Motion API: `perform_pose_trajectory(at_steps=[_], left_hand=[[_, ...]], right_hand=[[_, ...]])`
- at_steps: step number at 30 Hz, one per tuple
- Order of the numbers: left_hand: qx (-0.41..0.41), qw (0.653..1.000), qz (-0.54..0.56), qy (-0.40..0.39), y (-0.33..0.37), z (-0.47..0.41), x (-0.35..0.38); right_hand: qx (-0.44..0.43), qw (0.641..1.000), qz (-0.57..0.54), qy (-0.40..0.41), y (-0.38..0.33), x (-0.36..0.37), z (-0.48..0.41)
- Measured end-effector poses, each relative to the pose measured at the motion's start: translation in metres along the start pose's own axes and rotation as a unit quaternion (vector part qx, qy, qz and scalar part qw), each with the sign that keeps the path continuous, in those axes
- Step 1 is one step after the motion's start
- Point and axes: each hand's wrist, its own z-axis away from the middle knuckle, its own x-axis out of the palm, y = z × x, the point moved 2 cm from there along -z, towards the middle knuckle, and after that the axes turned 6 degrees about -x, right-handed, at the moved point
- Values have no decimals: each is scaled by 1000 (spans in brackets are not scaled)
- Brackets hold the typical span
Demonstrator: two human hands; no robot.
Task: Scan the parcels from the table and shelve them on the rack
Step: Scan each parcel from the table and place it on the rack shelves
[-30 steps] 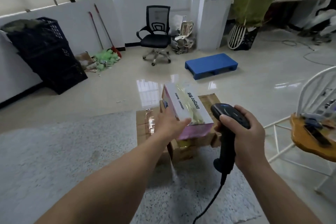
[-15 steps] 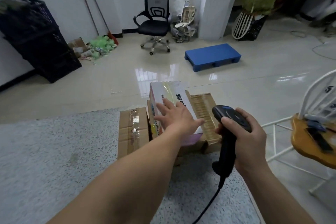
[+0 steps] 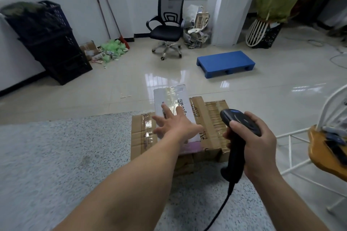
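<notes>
Parcel [image 3: 173, 110] status: white box with the clear tape strip now lies flat, label side up, on top of the brown cartons [image 3: 210, 127]. A second ago it was tipped up on edge under my left hand; half a second ago it was partway down. It has since gone fully over and settled.

Left hand [image 3: 175, 124]: fingers spread wide and flat, palm pressed on the near half of the box top. Nothing is gripped; the hand only steadies the box. Printed text and what may be a barcode show just beyond my fingertips, but are too blurred to read.

Right hand [image 3: 249, 140]: closed round the handle of the black scanner [image 3: 238, 137], thumb lying on its head. The scanner sits just to the right of my left hand, beside the cartons, about where it was a second ago. Its cable trails down toward me across the worktop [image 3: 56, 155].

Meaning for the task, as I judge it: the turn-over looks finished and the label face is exposed, so this parcel seems ready for scanning. The scanner head is not plainly aimed at the label from here; it probably needs to swing left over the box. My left fingers may cover part of the code and should draw back first.

Rack: not in view. Shelving not yet begun for this box.
</notes>
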Motion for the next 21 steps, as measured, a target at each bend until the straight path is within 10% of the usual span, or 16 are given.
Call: perform_pose_trajectory(at_steps=[21], left_hand=[[5,946,316,-77,-403,45,-85]], right_hand=[[-13,986,44,-159,11,208,194]])
